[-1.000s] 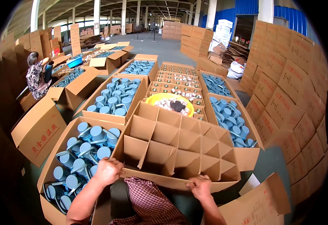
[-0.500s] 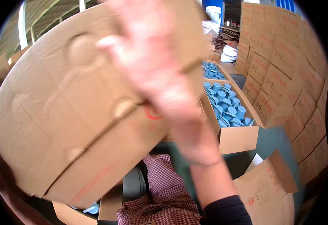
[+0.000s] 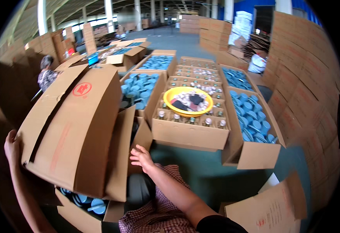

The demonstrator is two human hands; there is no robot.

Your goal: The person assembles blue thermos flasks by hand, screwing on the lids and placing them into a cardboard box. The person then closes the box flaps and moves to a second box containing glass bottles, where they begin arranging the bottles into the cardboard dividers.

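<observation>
The person holds a large brown cardboard box (image 3: pixel 74 128) tilted up on its side at the left of the view, its flat bottom face turned toward the camera and a red round mark near its upper edge. The left hand (image 3: pixel 11 147) grips the box's far left corner — fingers curled over the edge, the forearm rising straight up from the lower left of the picture. Its fingers are closed on the cardboard.

The right hand (image 3: pixel 140 157) reaches forward from the lower middle, arm bent at the elbow and running up from a dark sleeve over a checked red garment. Its fingers are spread and slightly curled, the tips near the box's open flap (image 3: pixel 125 147); whether they touch the flap cannot be told. It clasps nothing.

Under the tilted box sits another open carton (image 3: pixel 88 213) with blue lids (image 3: pixel 94 204) showing inside. Ahead, on the green floor (image 3: pixel 216 178), stand rows of open cartons — some full of blue lids (image 3: pixel 253 116), the middle ones holding glass jars (image 3: pixel 191 118). A yellow basin (image 3: pixel 190 101) rests on top of the jars. A second person (image 3: pixel 45 73) sits at far left among more cartons, and flat stacked cardboard (image 3: pixel 309 77) lines the right wall.
</observation>
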